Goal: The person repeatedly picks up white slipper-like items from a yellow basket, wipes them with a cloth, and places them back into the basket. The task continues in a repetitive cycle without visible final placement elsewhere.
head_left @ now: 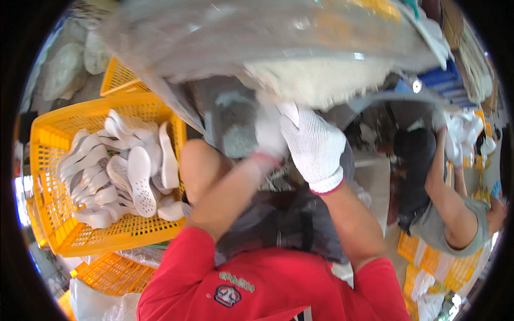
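Observation:
My right hand (316,147), in a white knitted glove with a red cuff edge, is closed round a smooth white piece (289,113). Only a pointed bit of that piece shows, so its kind is hidden. Beside it on the left, my left hand (270,134), gloved too, is smeared by motion and its fingers cannot be made out. Both hands are just below the ragged edge of a cream fleecy cloth (326,80) on a machine or bench covered in cloudy plastic sheeting (230,40). Behind my left hand is a grey bin (214,115) with whitish bits in it.
To my left stands a yellow plastic basket (101,249) heaped with white shoe soles (142,179). Another yellow basket (120,77) is behind it, and an orange-yellow crate (115,273) in front. A co-worker (450,219) sits at my right, near more white soles (463,131).

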